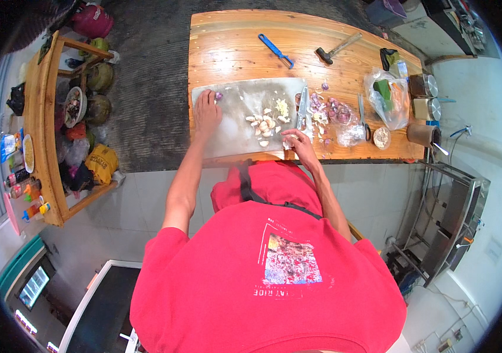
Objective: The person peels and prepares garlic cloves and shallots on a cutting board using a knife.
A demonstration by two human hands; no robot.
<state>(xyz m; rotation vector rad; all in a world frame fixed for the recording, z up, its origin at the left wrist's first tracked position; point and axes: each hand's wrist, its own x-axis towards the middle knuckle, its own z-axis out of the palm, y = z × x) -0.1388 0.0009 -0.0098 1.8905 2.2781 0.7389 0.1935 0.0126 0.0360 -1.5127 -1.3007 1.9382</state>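
Note:
A pale cutting board (pixel 233 132) lies on the wooden table. My left hand (pixel 207 112) rests on its upper left corner, fingers close to a small purple shallot (pixel 218 95); whether it holds anything is hidden. At the board's lower right edge, my right hand (pixel 299 144) has its thumb and fingers around a whitish piece, perhaps garlic or peel. Between the hands lie peeled garlic cloves (pixel 265 125) and a small heap of chopped garlic (pixel 282 107). A knife (pixel 303 108) with a broad blade lies along the board's right edge.
Shallots (pixel 339 110) in plastic, scattered peels (pixel 320 117), scissors (pixel 362 114) and a small round container (pixel 382 137) are right of the board. Beyond it lie a blue peeler (pixel 276 50) and a hammer (pixel 337 48). A plastic bag (pixel 387 99) and jars (pixel 423 85) stand far right.

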